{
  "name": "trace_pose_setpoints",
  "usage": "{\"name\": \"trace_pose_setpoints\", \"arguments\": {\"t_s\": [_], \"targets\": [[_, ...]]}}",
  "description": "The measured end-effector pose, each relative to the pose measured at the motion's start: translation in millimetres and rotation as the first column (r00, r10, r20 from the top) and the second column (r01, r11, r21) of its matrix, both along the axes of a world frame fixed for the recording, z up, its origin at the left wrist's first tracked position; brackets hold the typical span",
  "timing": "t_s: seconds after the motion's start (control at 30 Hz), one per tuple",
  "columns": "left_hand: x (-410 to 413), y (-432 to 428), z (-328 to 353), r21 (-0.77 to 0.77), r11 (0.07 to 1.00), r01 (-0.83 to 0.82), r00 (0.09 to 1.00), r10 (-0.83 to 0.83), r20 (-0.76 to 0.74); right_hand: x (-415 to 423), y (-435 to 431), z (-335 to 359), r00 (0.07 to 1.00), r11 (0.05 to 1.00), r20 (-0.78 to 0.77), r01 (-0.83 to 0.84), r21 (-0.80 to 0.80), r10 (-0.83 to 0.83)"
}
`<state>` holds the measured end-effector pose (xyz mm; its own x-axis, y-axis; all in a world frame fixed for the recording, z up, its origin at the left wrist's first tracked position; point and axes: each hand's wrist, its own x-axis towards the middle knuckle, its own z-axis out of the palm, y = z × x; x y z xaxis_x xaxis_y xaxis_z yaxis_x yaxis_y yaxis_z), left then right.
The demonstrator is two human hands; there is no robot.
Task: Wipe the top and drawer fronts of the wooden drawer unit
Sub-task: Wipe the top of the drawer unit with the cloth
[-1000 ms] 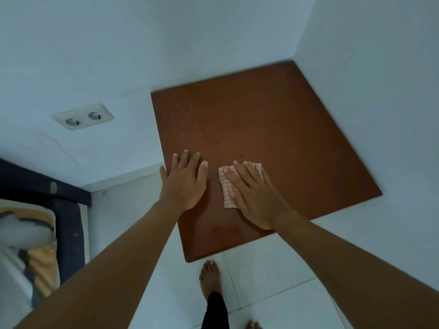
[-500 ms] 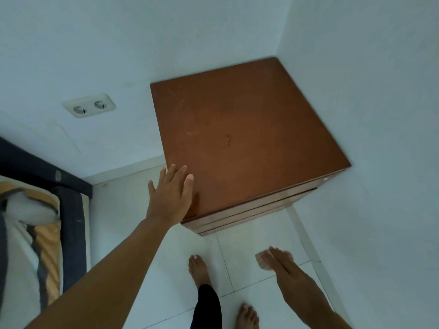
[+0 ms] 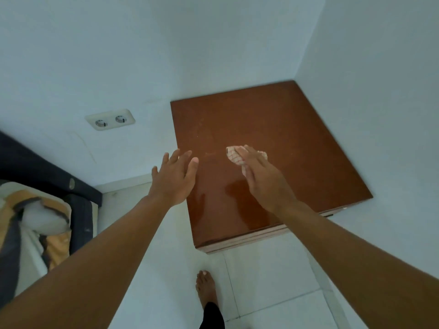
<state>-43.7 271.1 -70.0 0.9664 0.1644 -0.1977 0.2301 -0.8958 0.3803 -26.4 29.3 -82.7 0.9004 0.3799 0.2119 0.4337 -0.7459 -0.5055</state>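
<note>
The wooden drawer unit [image 3: 285, 129] stands in the room's corner, seen from above; its glossy brown top fills the middle of the view and only a thin strip of its drawer fronts [image 3: 249, 238] shows below the front edge. My right hand [image 3: 259, 176] is over the middle of the top, holding a small pale checked cloth [image 3: 234, 156] under its fingers. My left hand [image 3: 174, 179] hovers at the unit's left edge, fingers spread and holding nothing.
White walls close in behind and to the right of the unit. A double wall socket [image 3: 109, 119] sits left of it. A dark bed frame with patterned bedding [image 3: 35, 217] is at the far left. My bare foot [image 3: 206, 287] stands on the white tiled floor.
My right hand dropped toward the floor with the cloth, then came back up onto the top, further back than before. My left hand lifted off the left edge.
</note>
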Motion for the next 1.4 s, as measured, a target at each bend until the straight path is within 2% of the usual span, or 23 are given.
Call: {"name": "trace_pose_setpoints", "arguments": {"t_s": [0.23,0.53,0.7,0.9,1.17,1.3,1.4], "targets": [[90,56,-1,-0.042,0.999,0.016,1.0,-0.015,0.007,150,99,10,0.994,0.995,-0.05,-0.101,-0.014,0.101],[203,105,-37,-0.078,0.997,0.018,0.999,-0.021,-0.031,276,187,-40,0.969,0.973,-0.165,-0.204,-0.106,0.185],[234,116,-54,-0.097,0.993,0.065,0.995,-0.072,-0.065,282,192,-76,0.96,0.906,-0.237,-0.23,-0.355,0.151],[236,118,-67,-0.062,0.994,0.095,0.995,-0.097,-0.026,285,193,-76,0.957,0.903,-0.249,-0.234,-0.36,0.149],[238,115,-64,-0.053,0.995,0.089,0.984,-0.096,-0.147,272,192,-78,0.962,0.907,-0.242,-0.211,-0.366,0.126],[241,106,-48,-0.017,0.997,0.078,0.968,-0.08,-0.238,243,178,-77,0.964,0.898,-0.226,-0.22,-0.382,0.14],[228,99,-44,-0.035,0.997,0.066,0.967,-0.072,-0.246,216,166,-76,0.963,0.896,-0.224,-0.228,-0.381,0.15]]}}
